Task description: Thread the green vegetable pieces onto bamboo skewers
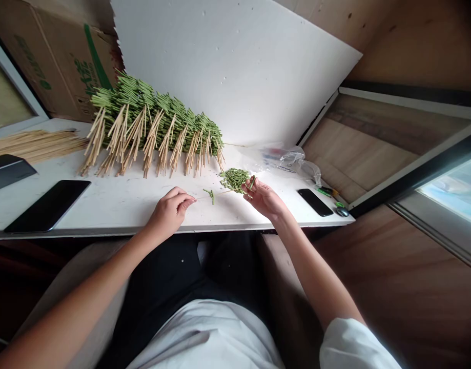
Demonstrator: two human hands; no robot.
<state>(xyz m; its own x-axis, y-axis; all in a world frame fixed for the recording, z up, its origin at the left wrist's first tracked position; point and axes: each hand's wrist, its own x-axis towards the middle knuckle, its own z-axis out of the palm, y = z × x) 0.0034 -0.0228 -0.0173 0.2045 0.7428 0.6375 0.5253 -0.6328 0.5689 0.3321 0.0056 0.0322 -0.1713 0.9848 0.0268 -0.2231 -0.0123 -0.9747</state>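
My left hand (pixel 170 209) pinches one end of a thin wooden skewer (pixel 222 192), which points right toward my other hand. Near the skewer's middle are a couple of short green bean pieces (pixel 211 195); whether they are threaded on it or lie behind it I cannot tell. My right hand (pixel 264 198) is palm up with curled fingers, holding a short green bean piece (pixel 252 181) between thumb and fingers. Just behind that hand is a small pile of cut green bean pieces (pixel 234 179) on the white table (pixel 116 205).
Stacked bean skewers (pixel 154 118) line the table's back, bare sticks facing me. Loose skewers (pixel 39 144) lie far left, near a black tablet (pixel 48 205) and a dark stand (pixel 8 171). A phone (pixel 314 202) and clear plastic bags (pixel 292 159) are at right. White board (pixel 227 66) stands behind.
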